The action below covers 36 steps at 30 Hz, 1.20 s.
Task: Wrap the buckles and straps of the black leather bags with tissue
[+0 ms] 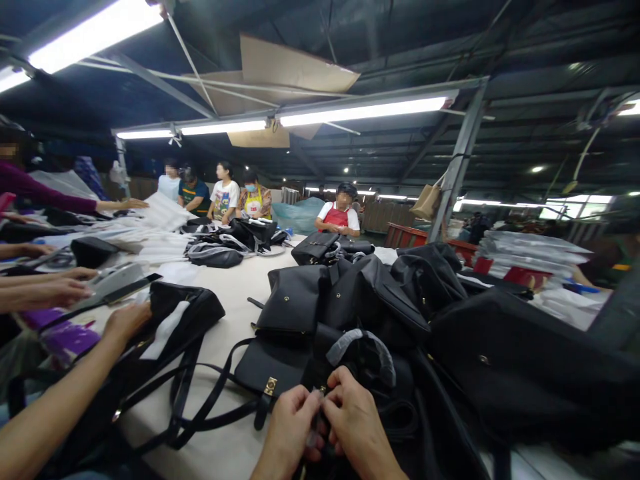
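Note:
My left hand (290,427) and my right hand (353,413) are close together at the bottom centre, fingers pinched on a small piece of clear plastic (315,437) over a black bag. Just behind them a bag handle (363,350) is wrapped in pale film. To the left of my left hand lies an open black flap with a gold clasp (271,386). A black bag (295,300) with a round metal stud rests beyond it. What lies under my fingers is partly hidden.
Black bags (525,373) are heaped on the right. At left, a co-worker's hand (127,323) touches another black bag (185,313) with white paper. Long straps (220,413) loop over the pale table (235,287). Several people stand around the far side.

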Motion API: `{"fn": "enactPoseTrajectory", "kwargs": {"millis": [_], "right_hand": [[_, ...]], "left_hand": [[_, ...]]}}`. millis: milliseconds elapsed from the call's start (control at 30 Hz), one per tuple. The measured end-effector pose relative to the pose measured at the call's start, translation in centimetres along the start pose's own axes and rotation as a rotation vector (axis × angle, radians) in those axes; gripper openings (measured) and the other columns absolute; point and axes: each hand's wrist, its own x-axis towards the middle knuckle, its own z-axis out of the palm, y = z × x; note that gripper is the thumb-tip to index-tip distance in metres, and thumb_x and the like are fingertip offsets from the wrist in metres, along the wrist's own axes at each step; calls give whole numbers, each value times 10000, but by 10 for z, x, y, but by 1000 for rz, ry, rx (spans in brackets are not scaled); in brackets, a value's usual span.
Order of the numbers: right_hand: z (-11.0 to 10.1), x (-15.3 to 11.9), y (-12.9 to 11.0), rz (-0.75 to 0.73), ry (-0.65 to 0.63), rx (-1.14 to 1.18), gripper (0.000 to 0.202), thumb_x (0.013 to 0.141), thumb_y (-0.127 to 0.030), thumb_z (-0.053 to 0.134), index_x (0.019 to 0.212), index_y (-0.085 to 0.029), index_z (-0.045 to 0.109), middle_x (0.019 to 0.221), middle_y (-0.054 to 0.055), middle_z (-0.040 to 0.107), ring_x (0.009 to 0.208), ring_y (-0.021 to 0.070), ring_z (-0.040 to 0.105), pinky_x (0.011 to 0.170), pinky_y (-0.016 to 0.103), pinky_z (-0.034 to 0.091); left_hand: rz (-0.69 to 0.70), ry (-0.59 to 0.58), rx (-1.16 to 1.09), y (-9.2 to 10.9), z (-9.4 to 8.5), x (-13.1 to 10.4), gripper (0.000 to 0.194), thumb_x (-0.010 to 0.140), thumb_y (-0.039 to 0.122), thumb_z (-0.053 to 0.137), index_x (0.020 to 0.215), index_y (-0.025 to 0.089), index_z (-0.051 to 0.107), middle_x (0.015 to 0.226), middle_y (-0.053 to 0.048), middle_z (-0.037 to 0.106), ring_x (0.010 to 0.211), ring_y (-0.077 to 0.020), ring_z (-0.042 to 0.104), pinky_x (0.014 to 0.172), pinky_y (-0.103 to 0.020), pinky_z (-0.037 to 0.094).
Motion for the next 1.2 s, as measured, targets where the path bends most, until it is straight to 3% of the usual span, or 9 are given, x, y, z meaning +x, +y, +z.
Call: {"fn": "enactPoseTrajectory", "kwargs": {"millis": [200,400,500,667,900,1100,1200], "right_hand": [[-5,5,2,-170,44,-226,126,737,-125,557,772,-247,553,581,-37,624,475,152,600,477,238,391],[-23,13,-12,-451,-84,-543,356,792,-87,517,1059,-264,674,885,39,661,823,197,652,723,273,433],[-28,18,-19,-540,-151,-676,300,842,-104,502,994,-274,697,977,39,628,816,174,652,657,243,411],[-32,21,-18,-668,-174,-892,205,928,-203,500,833,-240,678,933,7,638,670,122,638,528,232,329],[-38,17,-8,-838,-231,-1008,171,895,-100,549,788,-185,651,914,1,681,688,121,665,522,226,356],[-33,20,13,-1058,-47,-947,176,895,-140,580,732,-197,609,809,-9,651,621,130,608,457,252,322],[-31,22,23,-1085,-37,-926,177,913,-156,560,748,-199,608,804,-1,647,658,146,608,479,255,343]], "left_hand": [[49,9,47,1,0,-2,264,820,427,465,681,203,466,494,25,581,322,-86,503,288,-161,352],[96,3,97,6,-3,-11,215,869,270,381,695,192,481,485,53,540,297,-59,449,272,-138,281],[96,6,109,7,-3,-13,211,875,201,369,703,185,489,488,59,532,303,-53,444,268,-129,273],[46,12,95,6,-2,-10,206,867,124,371,725,174,512,468,74,521,299,-53,443,261,-120,287],[-64,-39,-32,4,-8,-1,204,837,122,396,696,158,538,448,40,571,276,-58,434,255,-128,282],[-181,-137,-248,16,-14,-5,105,793,207,517,707,152,543,528,19,593,368,-60,487,330,-131,374],[-330,-288,-353,24,-18,-4,269,838,367,513,709,136,556,571,-40,609,457,-108,571,386,-166,442]]}}
